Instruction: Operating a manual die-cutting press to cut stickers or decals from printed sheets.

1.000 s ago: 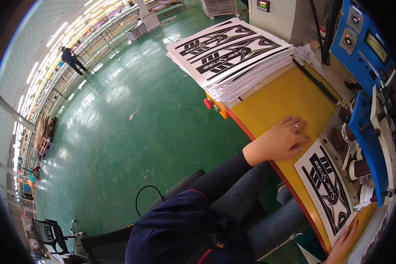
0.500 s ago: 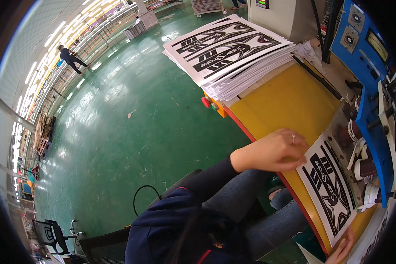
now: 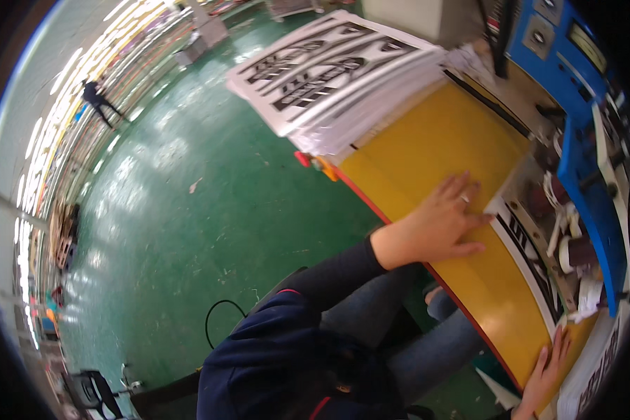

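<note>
A white sheet printed in black (image 3: 533, 266) lies on the yellow worktop, partly slid under the metal edge of the blue machine (image 3: 586, 203). Only a narrow strip of it shows. My left hand (image 3: 441, 220), with a ring on one finger, rests open on the yellow surface, fingers spread, its fingertips by the sheet's upper end. At the sheet's lower end, my right hand (image 3: 549, 367) lies with its fingers stretched out, touching or very close to the corner.
A thick stack of printed sheets (image 3: 329, 77) sits at the worktop's far end, near red and green buttons (image 3: 311, 162). More printed sheets (image 3: 595, 378) lie at the lower right. An office chair (image 3: 94, 392) stands at lower left; a person (image 3: 98, 101) is far off on the green floor.
The sheet has moved right, under the machine's edge. My left hand has gone from curled at the sheet to spread flat on the worktop. My right hand has shifted up a little.
</note>
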Motion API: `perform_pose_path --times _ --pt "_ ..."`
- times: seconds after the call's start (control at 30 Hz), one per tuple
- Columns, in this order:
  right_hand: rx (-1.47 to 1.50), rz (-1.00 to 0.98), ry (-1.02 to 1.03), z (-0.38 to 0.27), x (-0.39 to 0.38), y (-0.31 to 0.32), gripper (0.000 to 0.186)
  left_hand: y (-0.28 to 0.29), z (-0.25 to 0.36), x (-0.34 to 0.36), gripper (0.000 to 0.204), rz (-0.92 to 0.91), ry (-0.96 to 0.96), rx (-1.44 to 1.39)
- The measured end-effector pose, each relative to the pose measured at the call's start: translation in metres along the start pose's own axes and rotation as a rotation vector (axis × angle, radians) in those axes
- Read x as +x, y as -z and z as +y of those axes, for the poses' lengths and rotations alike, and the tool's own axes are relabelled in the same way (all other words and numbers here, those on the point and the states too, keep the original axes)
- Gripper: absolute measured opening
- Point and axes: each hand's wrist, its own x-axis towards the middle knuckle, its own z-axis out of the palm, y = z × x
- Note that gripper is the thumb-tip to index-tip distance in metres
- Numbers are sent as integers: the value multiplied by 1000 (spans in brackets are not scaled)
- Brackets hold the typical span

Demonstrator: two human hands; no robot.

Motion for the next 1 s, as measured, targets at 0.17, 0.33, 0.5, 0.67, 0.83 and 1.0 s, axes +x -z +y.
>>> perform_pose_path --times 0.17,0.33,0.5,0.67,0.83,1.0 --pt "210 117 12 -12 3 -11 48 9 -5 -2 50 1 49 30" --pt "273 179 -66 -24 14 -11 39 26 1 7 48 -158 126 113" --pt "236 190 -123 -15 19 -5 41 19 5 27 46 -223 134 98" --pt "251 285 -133 -19 18 -8 36 12 6 26 48 -207 169 145" --pt "189 318 -111 -21 17 -3 32 13 6 25 48 -183 183 119" --pt "159 308 -128 -18 16 -4 32 14 9 28 47 -228 207 139"
